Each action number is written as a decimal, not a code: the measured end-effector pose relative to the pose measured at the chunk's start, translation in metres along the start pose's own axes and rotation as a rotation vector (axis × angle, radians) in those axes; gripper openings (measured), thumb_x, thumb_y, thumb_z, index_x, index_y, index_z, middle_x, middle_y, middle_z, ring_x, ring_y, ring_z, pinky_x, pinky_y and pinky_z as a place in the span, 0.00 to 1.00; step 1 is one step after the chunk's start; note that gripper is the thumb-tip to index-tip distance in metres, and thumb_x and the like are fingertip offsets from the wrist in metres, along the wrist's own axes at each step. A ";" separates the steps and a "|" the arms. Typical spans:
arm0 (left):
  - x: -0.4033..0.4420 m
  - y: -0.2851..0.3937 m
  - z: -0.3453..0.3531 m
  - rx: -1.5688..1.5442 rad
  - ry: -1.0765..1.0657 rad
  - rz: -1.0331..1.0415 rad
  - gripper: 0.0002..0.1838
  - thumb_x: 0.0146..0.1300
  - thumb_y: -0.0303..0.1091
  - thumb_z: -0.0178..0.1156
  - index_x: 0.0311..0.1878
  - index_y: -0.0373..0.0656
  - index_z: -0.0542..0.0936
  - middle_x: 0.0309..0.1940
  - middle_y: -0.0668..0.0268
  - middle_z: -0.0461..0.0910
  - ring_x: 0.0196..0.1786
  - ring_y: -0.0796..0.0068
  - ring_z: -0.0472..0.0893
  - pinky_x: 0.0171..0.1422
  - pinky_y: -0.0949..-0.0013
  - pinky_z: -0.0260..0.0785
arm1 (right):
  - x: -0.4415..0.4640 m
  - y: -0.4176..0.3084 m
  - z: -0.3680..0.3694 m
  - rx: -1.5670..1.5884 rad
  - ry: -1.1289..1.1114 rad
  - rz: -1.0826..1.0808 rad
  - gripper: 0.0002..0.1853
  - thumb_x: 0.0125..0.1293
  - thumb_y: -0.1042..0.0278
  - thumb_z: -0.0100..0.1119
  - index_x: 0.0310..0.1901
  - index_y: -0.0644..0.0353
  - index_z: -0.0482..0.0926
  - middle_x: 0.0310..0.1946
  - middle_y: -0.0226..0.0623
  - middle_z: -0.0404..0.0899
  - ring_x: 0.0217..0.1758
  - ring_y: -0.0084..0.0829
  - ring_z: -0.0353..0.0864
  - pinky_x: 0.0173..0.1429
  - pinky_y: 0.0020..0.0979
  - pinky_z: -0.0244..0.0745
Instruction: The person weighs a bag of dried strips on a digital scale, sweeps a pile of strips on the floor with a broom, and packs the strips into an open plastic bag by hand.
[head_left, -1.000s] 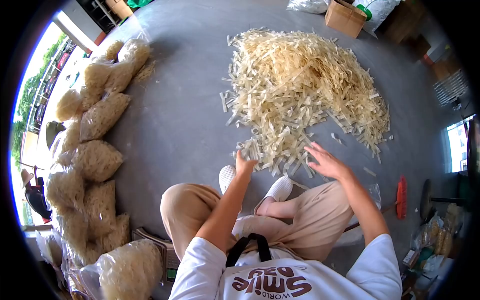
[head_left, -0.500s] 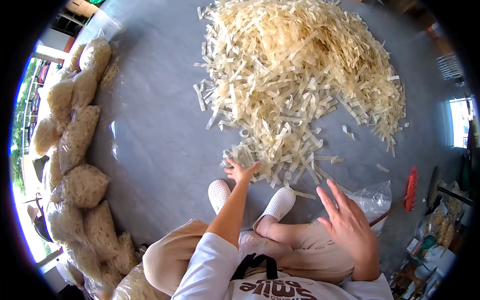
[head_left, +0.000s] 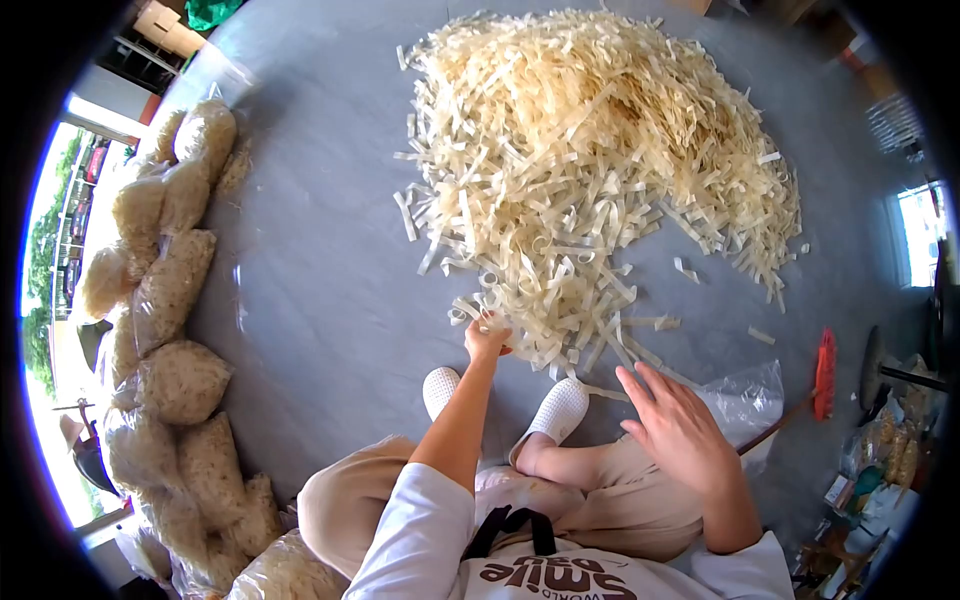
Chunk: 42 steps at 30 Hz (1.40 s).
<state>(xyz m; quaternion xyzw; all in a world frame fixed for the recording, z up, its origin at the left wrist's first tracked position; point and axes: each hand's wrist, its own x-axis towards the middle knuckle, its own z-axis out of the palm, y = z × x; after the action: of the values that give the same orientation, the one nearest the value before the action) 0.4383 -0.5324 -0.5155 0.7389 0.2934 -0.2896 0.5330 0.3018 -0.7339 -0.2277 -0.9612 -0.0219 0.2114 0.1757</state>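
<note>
A large heap of pale yellow, flat ribbon-like strips lies on the floor in front of me. They look dry and curled, and I cannot tell their material. At the heap's near edge, my left hand is closed around some of the strips, its fingertips partly hidden among them. Over my bent leg hovers my right hand, fingers stretched out and holding nothing. Close beyond it is a clear plastic bag lying on the floor.
Several filled clear bags line the left side. My white clogs are just short of the heap. A red brush head on a stick lies at right, near assorted packets. Loose strips are scattered on the grey floor.
My left hand has gone from spread fingers to closed on strips, shifting slightly right and forward. My right hand has moved a little left and stays open. The view has tilted slightly.
</note>
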 end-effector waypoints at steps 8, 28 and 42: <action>-0.093 0.106 -0.047 -0.457 -0.227 0.326 0.28 0.46 0.25 0.67 0.52 0.47 0.70 0.36 0.65 0.78 0.33 0.73 0.80 0.29 0.71 0.75 | 0.002 -0.014 0.002 0.071 -0.093 0.032 0.27 0.59 0.65 0.55 0.60 0.62 0.61 0.52 0.46 0.69 0.54 0.45 0.71 0.56 0.38 0.67; -0.519 -0.052 -0.514 -0.677 0.759 1.081 0.25 0.50 0.25 0.65 0.53 0.47 0.71 0.37 0.67 0.77 0.36 0.75 0.80 0.33 0.75 0.77 | 0.091 0.018 0.052 -0.113 -0.285 -0.357 0.32 0.49 0.64 0.65 0.56 0.66 0.67 0.37 0.45 0.77 0.38 0.36 0.77 0.44 0.32 0.72; -0.574 -0.228 -0.611 0.044 1.495 0.461 0.11 0.60 0.40 0.58 0.38 0.44 0.82 0.31 0.71 0.80 0.28 0.84 0.76 0.26 0.80 0.70 | 0.086 -0.001 0.044 -0.216 -0.245 -0.367 0.30 0.49 0.64 0.64 0.55 0.65 0.68 0.38 0.45 0.77 0.39 0.36 0.76 0.44 0.33 0.71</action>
<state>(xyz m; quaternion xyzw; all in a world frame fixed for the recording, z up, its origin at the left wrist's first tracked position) -0.0395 0.0400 -0.0692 0.7906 0.4080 0.3970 0.2258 0.3616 -0.7086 -0.2994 -0.9215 -0.2400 0.2873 0.1033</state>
